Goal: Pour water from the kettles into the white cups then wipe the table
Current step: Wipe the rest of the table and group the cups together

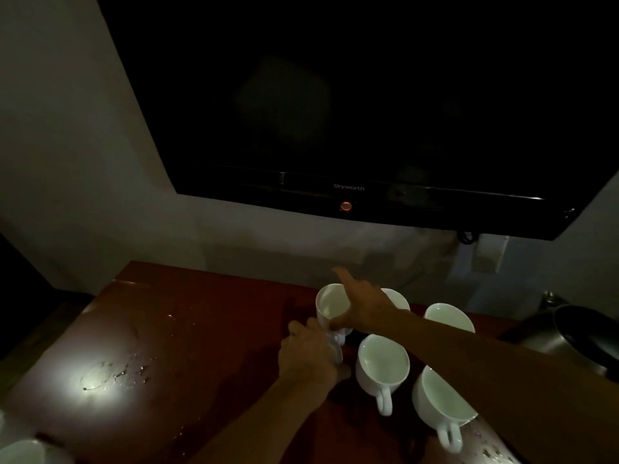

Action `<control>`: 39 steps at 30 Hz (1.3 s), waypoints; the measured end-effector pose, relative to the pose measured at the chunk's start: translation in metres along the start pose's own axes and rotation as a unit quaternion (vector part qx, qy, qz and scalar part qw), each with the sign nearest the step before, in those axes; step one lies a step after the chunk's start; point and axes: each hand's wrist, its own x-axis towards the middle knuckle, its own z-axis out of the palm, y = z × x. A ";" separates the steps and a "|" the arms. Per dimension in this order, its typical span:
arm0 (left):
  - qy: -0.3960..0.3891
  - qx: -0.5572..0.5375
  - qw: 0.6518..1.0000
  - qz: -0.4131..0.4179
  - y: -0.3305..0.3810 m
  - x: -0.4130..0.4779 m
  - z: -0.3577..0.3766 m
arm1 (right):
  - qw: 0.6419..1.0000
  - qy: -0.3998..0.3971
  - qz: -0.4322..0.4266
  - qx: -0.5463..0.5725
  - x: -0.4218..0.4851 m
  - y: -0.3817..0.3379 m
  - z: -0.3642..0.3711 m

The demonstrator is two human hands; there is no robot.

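Head view: my left grip (311,358) is clenched round the handle of the white cup (330,304) at centre frame. My right grip (363,306) is released, fingers straight across that cup's rim. Risk: the neighbouring cups (383,366) stand close and appear full, so a nudge would slop water onto the tabletop (207,329). The kettle (569,336) blocks the right edge. Open room lies left, past the spilled water (114,373).
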 end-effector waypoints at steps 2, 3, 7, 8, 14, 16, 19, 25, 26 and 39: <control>0.001 -0.008 1.000 -0.004 -0.001 0.001 0.003 | 1.000 -0.004 -0.003 0.005 0.001 0.003 0.001; 0.001 -0.013 1.000 -0.005 -0.001 0.002 0.005 | 1.000 -0.006 -0.003 0.007 0.002 0.004 0.001; 0.002 -0.023 1.000 -0.006 -0.002 0.006 0.013 | 1.000 -0.014 -0.002 0.015 0.006 0.007 0.002; 0.005 -0.024 1.000 -0.007 -0.002 0.007 0.014 | 1.000 -0.018 -0.003 0.013 0.007 0.008 0.002; 0.024 -0.057 0.998 0.002 -0.006 0.009 0.014 | 0.999 -0.004 -0.016 -0.031 0.005 -0.001 -0.003; 0.039 -0.055 0.998 0.021 -0.011 0.006 0.009 | 0.999 0.014 -0.031 -0.031 0.005 -0.009 -0.005; 0.067 -0.029 0.996 0.051 -0.029 -0.002 -0.005 | 0.996 0.040 -0.068 -0.031 0.003 -0.031 -0.004; 0.141 -0.009 0.989 0.032 -0.117 -0.030 -0.050 | 0.992 0.036 -0.117 -0.005 -0.015 -0.102 0.023; 0.146 -0.003 0.989 0.014 -0.138 -0.033 -0.058 | 0.992 0.029 -0.122 -0.006 -0.019 -0.115 0.030; 0.137 0.006 0.987 -0.081 -0.360 -0.083 -0.092 | 0.987 -0.068 -0.145 0.023 -0.096 -0.267 0.128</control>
